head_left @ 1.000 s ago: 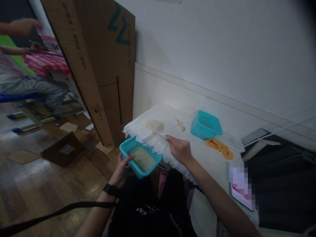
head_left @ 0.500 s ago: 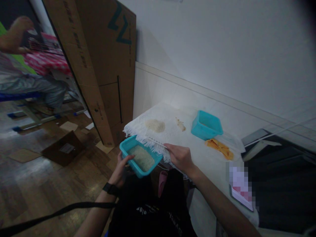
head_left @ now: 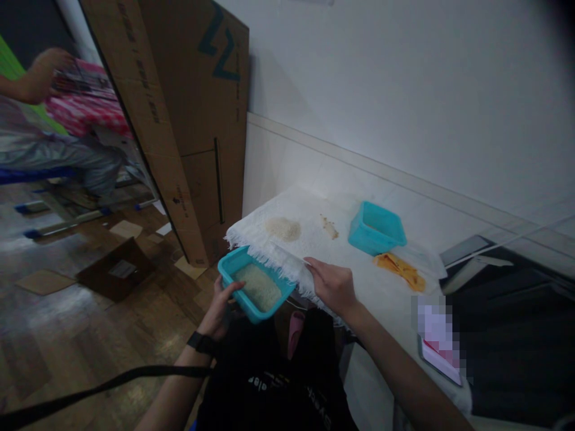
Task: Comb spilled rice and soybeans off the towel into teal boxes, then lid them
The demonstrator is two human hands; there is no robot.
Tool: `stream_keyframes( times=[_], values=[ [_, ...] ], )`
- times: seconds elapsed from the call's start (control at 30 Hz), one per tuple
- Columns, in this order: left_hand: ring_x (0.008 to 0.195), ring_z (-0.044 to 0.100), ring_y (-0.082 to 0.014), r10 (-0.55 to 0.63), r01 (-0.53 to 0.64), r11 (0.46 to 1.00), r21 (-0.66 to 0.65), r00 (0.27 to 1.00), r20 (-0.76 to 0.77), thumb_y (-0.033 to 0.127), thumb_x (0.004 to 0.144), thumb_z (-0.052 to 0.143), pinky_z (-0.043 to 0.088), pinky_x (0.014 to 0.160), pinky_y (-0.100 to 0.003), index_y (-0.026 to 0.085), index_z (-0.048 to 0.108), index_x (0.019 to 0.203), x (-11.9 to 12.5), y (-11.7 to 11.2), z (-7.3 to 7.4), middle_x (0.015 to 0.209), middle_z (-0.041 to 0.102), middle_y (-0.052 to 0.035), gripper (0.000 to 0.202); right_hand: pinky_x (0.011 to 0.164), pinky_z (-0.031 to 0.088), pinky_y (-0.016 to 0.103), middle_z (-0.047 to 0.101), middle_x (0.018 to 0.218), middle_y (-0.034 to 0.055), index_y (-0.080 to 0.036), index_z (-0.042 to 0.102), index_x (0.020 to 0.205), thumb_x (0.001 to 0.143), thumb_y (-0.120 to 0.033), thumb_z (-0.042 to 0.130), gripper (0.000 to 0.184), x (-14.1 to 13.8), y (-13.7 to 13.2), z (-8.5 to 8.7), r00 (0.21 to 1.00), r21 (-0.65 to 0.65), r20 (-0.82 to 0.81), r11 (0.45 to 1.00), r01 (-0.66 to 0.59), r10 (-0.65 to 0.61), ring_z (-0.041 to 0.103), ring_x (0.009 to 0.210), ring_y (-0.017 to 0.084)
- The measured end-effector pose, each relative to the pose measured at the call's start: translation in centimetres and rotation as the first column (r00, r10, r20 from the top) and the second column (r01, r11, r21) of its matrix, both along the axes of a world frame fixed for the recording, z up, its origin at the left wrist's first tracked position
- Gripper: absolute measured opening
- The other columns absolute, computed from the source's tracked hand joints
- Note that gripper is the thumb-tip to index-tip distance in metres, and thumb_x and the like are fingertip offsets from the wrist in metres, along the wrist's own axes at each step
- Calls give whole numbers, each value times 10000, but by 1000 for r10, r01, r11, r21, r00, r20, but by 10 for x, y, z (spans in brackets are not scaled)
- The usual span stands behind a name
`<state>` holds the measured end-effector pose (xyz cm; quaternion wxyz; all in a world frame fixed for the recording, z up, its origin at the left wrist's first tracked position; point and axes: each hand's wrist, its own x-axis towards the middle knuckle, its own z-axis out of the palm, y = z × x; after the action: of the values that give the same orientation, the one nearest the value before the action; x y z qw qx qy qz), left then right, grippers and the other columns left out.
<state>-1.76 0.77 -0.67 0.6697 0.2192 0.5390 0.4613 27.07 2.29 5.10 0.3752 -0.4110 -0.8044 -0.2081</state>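
Observation:
My left hand (head_left: 221, 306) grips the near-left side of a turquoise plastic container (head_left: 258, 314), thumb over its rim. White rice (head_left: 259, 286) covers the container's bottom. It is held just below the fringed edge of a white cloth (head_left: 309, 206) on the table. On that cloth, near the edge, lies a flat pile of rice (head_left: 283, 228). My right hand (head_left: 332, 284) is closed in a pinch at the cloth's edge, right of the container; a thin, pale, flat thing seems to reach left from its fingertips, hard to tell from the cloth.
Farther right on the table are brownish crumbs (head_left: 329, 226), a second turquoise container (head_left: 376, 228) and an orange cloth (head_left: 402, 272). A tall cardboard box (head_left: 197, 120) stands at the left. Beyond it a person (head_left: 36, 81) sits by a red checked cloth (head_left: 85, 114).
My right hand has shifted slightly to the right, and the pale thin thing at its fingertips shows less clearly. The left hand and its container have stayed in place.

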Motion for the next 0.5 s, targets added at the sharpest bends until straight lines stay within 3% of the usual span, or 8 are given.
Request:
stream_keyframes(
  times=[0.3,0.4,0.5],
  values=[
    [963,713,-294,21,-21,1000,1,1000,-4,405,811,812,631,676,-400,362,367,1584,1,-3,11,1346,639,-131,892,769,661,246,872,1048,74,-165,769,1265,952,7,533,429,-19,-36,3,987,5,33,988,-154,154,839,846,173],
    [953,711,-294,17,-17,1000,-15,1000,2,384,822,798,637,672,-407,354,351,1594,1,-2,12,1322,633,-133,892,740,644,233,874,1036,74,-167,788,1213,990,-29,555,351,-18,-23,6,993,13,-11,993,-118,118,832,790,164],
    [928,713,-283,23,-23,1000,-18,1000,0,384,828,797,641,663,-405,357,336,1604,-1,-1,10,1317,628,-132,903,658,603,218,875,989,75,-174,821,1148,1025,-110,607,255,-15,11,8,999,-5,-39,1000,-6,6,811,695,159]
  ],
)
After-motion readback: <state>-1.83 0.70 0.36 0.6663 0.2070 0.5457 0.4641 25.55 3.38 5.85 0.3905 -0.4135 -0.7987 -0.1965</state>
